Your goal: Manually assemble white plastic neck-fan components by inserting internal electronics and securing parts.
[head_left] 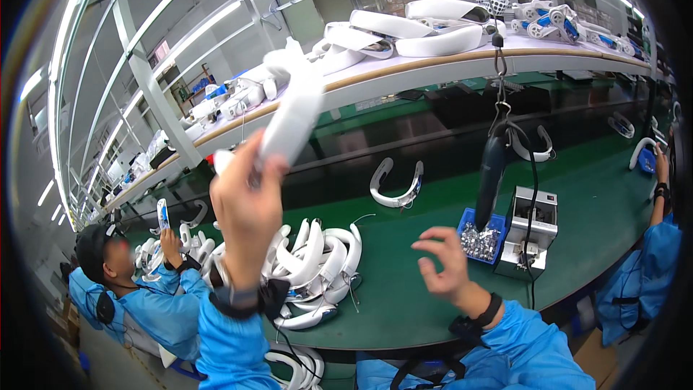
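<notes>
My left hand is raised and closed around a white curved plastic housing, which is smeared by motion. Over the green bench my right hand hangs with its fingers apart and nothing in them. Just beyond it is a blue tray full of small shiny metal parts. A dark electric screwdriver hangs from a hook, its tip down by that tray. Below my left hand lies a heap of white curved housings. One more U-shaped housing lies by itself farther back.
A metal box-shaped device stands right of the tray, with a black cable across it. The long shelf beyond the bench holds more white housings. Co-workers in blue sit at the left and right, each handling parts.
</notes>
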